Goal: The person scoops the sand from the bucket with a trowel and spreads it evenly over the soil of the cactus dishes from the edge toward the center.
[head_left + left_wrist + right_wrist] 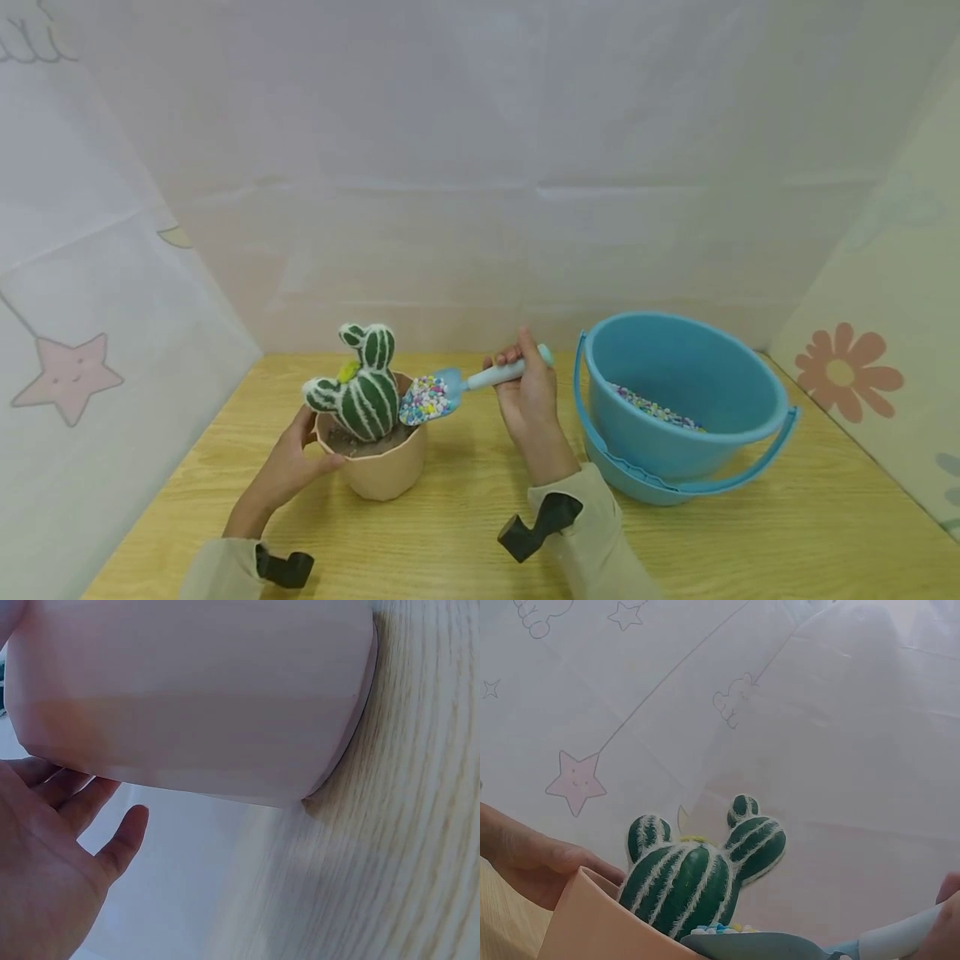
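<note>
A green-and-white toy cactus (367, 400) stands in brown soil inside a peach plant pot (386, 475). My left hand (288, 467) holds the pot's left side, thumb at the rim; in the left wrist view its fingers (86, 799) touch the pot wall (195, 697). My right hand (528, 392) grips the pale handle of a small blue trowel (453, 387). Colourful pebbles (425, 398) heap on the trowel's blade, which is over the pot's right rim beside the cactus. In the right wrist view the blade (757, 946) looks roughly level, its pebbles partly hidden.
To the right of my right hand stands a blue bucket (675, 462), with more colourful pebbles (656, 408) inside and its handle hanging down in front. Everything rests on a wooden table (465, 533). Pale printed sheets (480, 183) enclose the back and sides.
</note>
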`<state>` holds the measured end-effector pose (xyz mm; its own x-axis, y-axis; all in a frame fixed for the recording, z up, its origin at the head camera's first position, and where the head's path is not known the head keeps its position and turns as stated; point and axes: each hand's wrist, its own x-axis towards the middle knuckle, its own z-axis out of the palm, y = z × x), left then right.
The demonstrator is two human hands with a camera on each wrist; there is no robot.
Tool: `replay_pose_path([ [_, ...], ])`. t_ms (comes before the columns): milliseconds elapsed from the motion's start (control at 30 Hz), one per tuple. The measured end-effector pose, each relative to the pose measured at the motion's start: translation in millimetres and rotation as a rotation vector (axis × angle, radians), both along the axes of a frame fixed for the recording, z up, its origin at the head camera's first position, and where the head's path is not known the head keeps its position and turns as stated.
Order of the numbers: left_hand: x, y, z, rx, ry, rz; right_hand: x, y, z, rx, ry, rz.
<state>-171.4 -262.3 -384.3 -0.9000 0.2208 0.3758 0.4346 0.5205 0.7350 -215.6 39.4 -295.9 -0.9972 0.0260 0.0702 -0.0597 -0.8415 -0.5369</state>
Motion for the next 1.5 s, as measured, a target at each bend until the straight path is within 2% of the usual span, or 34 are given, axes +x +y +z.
replay_pose_path([
  [167, 1.4, 0.0, -0.2, -0.023, -0.012, 0.008, 1.1, -1.2, -2.9, 0.028, 0.017, 0.004],
  [567, 4.6, -0.7, 5.3, -0.029, -0.009, 0.015, 5.7, -8.4, 2.3, 0.09, 0.074, -0.002],
  [1067, 3.0, 1.1, 8.6, -0.032, -0.007, 0.013, 7.6, -8.1, 6.9, 0.124, 0.145, 0.0],
  [1500, 1.5, 2.4, 5.1, 0.0, -0.021, -0.001, 6.2, -9.0, 4.3, 0.154, 0.174, -0.005],
])
